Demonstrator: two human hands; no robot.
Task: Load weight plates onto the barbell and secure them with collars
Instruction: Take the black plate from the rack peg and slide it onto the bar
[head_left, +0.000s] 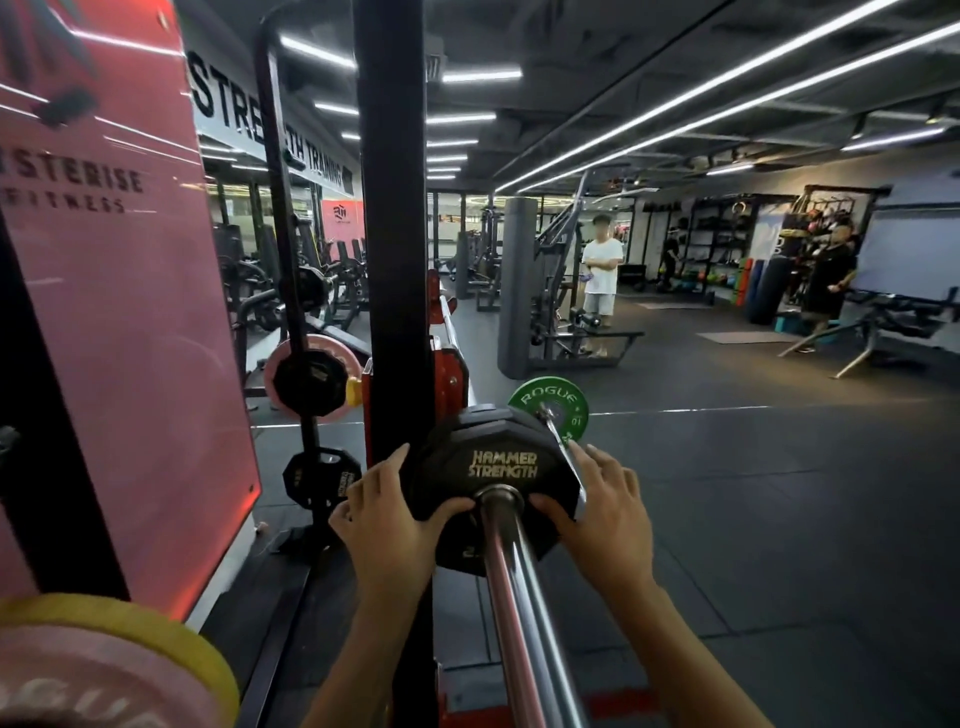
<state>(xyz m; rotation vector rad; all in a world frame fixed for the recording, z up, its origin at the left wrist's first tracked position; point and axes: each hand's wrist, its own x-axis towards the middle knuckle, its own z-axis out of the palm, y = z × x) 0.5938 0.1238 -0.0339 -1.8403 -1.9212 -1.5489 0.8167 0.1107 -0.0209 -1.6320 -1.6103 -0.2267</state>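
A black Hammer Strength plate (498, 462) sits on the chrome barbell sleeve (519, 597), which runs from the lower middle away from me. My left hand (389, 519) grips the plate's left edge, thumb on its face beside the sleeve. My right hand (602, 514) grips its right edge in the same way. More black plates stand behind it on the sleeve. A green Rogue plate (549, 406) hangs on a peg further back. No collar shows.
The black rack upright (392, 260) rises just left of the sleeve. A storage post holds pink and black plates (310, 382) at left. A pink and yellow plate (104, 670) fills the bottom left corner. Two people stand on the far floor, right.
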